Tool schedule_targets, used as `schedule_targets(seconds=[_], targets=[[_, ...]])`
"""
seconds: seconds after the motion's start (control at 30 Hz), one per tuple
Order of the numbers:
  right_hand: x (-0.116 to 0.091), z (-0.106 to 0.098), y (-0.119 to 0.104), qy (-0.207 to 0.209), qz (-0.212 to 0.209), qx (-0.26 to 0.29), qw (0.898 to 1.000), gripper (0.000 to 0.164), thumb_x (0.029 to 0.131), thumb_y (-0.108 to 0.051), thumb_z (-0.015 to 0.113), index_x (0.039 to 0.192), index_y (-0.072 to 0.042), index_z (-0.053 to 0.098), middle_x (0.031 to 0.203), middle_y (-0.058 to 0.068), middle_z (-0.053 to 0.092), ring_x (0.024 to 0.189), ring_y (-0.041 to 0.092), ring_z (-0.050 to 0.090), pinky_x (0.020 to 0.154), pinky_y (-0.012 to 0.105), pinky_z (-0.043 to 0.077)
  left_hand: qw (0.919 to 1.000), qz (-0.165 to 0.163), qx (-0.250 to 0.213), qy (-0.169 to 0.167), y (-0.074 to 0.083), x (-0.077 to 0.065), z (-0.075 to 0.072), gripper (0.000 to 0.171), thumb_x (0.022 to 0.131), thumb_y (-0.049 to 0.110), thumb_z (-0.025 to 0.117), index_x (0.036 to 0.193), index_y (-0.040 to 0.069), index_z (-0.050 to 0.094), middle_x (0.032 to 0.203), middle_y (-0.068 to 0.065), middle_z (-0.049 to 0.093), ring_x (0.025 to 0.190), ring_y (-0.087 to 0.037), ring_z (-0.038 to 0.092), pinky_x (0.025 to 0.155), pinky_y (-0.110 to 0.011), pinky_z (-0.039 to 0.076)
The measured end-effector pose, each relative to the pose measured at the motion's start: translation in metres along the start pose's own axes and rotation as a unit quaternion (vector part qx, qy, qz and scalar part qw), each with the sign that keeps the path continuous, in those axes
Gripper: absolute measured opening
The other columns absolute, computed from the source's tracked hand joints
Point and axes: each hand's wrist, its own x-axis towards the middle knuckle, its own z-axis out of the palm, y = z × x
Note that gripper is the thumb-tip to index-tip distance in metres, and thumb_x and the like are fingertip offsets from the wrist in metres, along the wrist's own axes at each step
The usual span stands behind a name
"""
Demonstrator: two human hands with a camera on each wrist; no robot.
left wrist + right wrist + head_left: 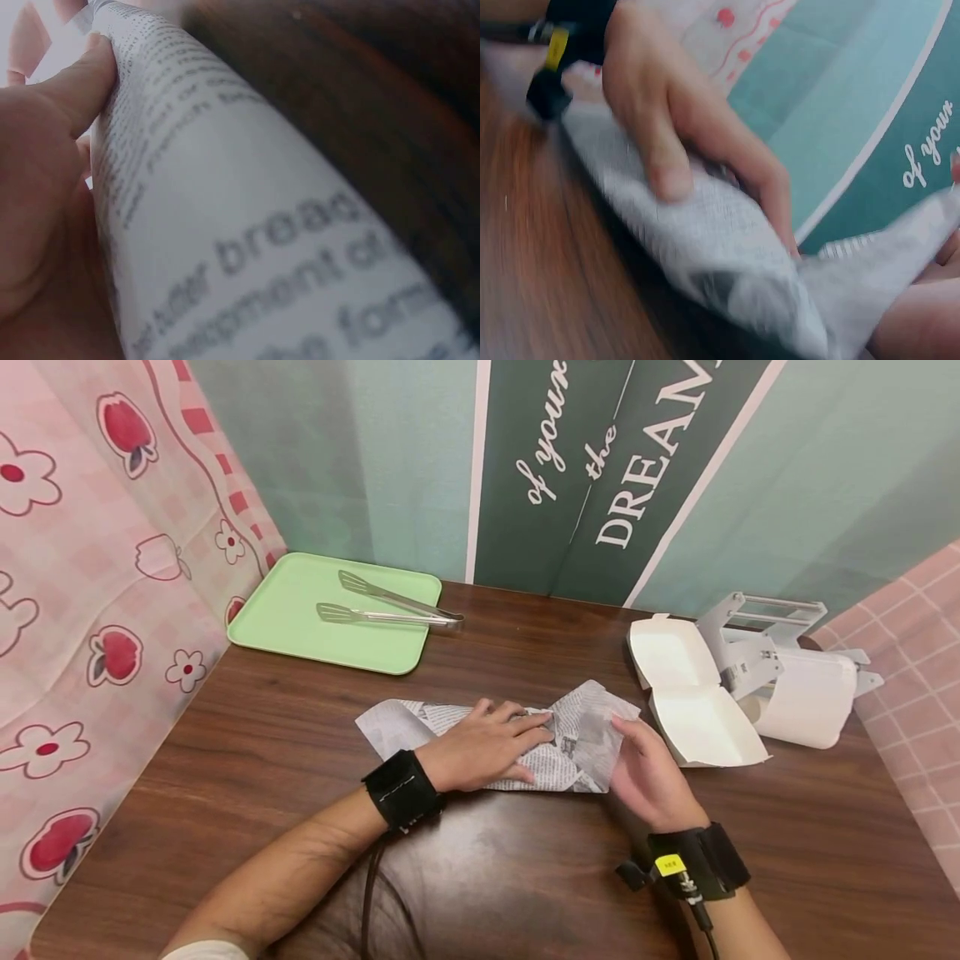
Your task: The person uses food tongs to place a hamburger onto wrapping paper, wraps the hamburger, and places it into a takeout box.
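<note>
A sheet of newspaper-print wrapping paper (573, 739) lies folded into a long bundle on the brown table; whatever is inside is hidden. My left hand (480, 747) grips the bundle from above, its thumb along the near side and its fingers bent over the top, as the right wrist view also shows. At the bundle's right end, my right hand (652, 772) pinches the loose paper, with the thumb at the edge and the other fingers partly hidden. Close up in the left wrist view, the printed paper (225, 187) slopes beside the left hand (45, 172).
An open white takeaway box (708, 718) stands right of the paper, beside a white roll (806, 697) on a grey holder (750, 664). Metal tongs (397, 617) rest on a light green tray (300, 647) at the back left. Printed cloth hangs behind.
</note>
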Motion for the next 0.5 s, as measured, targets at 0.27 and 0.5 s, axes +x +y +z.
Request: schedule_targets(seconds=[0.27, 0.5], targets=[[-0.021, -0.014, 0.014, 0.121, 0.044, -0.225, 0.966, 0.022, 0.109, -0.014, 0.045, 0.13, -0.017, 0.048, 0.118, -0.012, 0.062, 0.109, 0.0, 0.058, 0.094, 0.018, 0.049, 0.9999, -0.01, 0.001, -0.01, 0.002, -0.002, 0.0, 0.068, 0.103, 0.058, 0.042, 0.162, 0.027, 0.028, 0.169, 0.003, 0.026, 0.149, -0.023, 0.036, 0.116, -0.054, 0.035], [-0.015, -0.003, 0.023, 0.14, 0.047, -0.169, 0.974, 0.034, 0.11, -0.037, 0.037, 0.135, -0.015, 0.043, 0.123, -0.013, 0.061, 0.115, 0.0, 0.056, 0.099, 0.019, 0.048, 0.9999, -0.013, 0.01, -0.004, 0.002, -0.004, 0.0, 0.068, 0.104, 0.056, 0.041, 0.162, 0.026, 0.025, 0.169, 0.003, 0.024, 0.151, -0.024, 0.034, 0.116, -0.055, 0.035]])
